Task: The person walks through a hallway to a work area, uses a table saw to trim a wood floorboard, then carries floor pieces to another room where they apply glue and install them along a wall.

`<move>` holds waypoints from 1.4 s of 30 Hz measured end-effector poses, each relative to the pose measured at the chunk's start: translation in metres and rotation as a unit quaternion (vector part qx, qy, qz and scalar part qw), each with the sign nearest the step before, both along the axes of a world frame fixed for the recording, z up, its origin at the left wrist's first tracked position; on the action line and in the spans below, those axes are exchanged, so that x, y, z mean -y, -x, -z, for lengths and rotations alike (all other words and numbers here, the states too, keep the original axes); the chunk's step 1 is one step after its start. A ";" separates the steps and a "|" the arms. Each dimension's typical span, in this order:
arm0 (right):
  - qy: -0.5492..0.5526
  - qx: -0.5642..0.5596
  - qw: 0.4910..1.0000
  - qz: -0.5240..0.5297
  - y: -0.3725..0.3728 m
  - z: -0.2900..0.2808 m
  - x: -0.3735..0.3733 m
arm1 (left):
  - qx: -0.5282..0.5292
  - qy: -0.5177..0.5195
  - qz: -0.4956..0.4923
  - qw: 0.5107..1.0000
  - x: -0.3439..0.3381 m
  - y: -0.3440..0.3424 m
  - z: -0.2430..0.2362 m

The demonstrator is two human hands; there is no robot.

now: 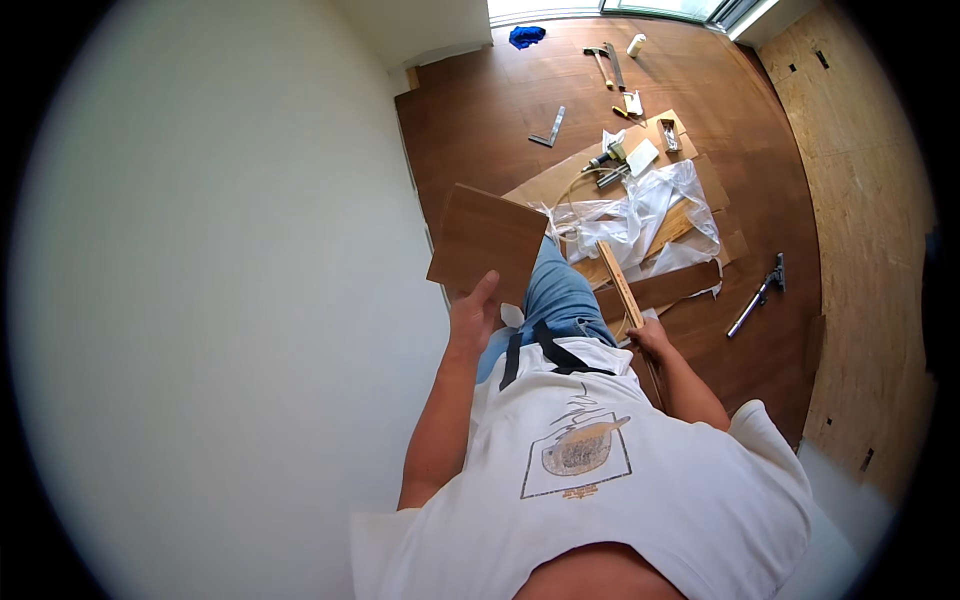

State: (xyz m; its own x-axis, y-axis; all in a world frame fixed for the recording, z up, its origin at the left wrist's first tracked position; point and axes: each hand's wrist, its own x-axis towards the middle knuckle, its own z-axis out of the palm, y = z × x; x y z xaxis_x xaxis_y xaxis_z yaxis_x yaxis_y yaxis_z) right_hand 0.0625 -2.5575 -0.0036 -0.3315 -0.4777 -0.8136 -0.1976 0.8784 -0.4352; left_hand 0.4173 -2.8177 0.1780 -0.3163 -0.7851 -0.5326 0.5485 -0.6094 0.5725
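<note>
L hand point(474, 308) grips a short brown board point(488, 240) by its near edge, thumb on the upper face, fingers out of sight; we judge that this leaves most of the face free and the piece easy to turn. The board is held off the floor, near the white wall point(220, 250). R hand point(652, 338) is wrapped round a long plank point(622, 285), carried edge-up beside the R thigh, prob. to keep it off the legs; its near end is partly covered, so we can't tell exactly where it stops.

Ahead, cardboard point(545, 178) w/ crumpled plastic sheet point(640, 215) bears a power tool point(606, 157), perhaps to spare the surface below. Beyond it we note a metal square point(550, 130), hammer point(600, 66) & white bottle point(637, 44).

Surface: brown wood floor point(480, 120); a vacuum head w/ tube point(765, 295) lies at R. Room: chipboard panel point(860, 150) along R side, glass door point(665, 8) at far end, blue cloth point(526, 37) nr. it.
</note>
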 end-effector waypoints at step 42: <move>0.105 -0.320 0.876 -0.345 0.250 0.477 1.011 | 0.081 -0.217 -0.033 0.972 0.865 0.072 0.698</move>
State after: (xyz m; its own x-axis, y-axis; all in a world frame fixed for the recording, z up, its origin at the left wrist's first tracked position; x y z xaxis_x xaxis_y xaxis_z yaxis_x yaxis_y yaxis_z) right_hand -0.1880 -3.5689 -0.4808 -0.2609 -0.8615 -0.4356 -0.9129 0.3670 -0.1789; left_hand 0.3453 -3.6827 -0.5196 -0.1573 -0.4918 -0.8564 0.5194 -0.7787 0.3518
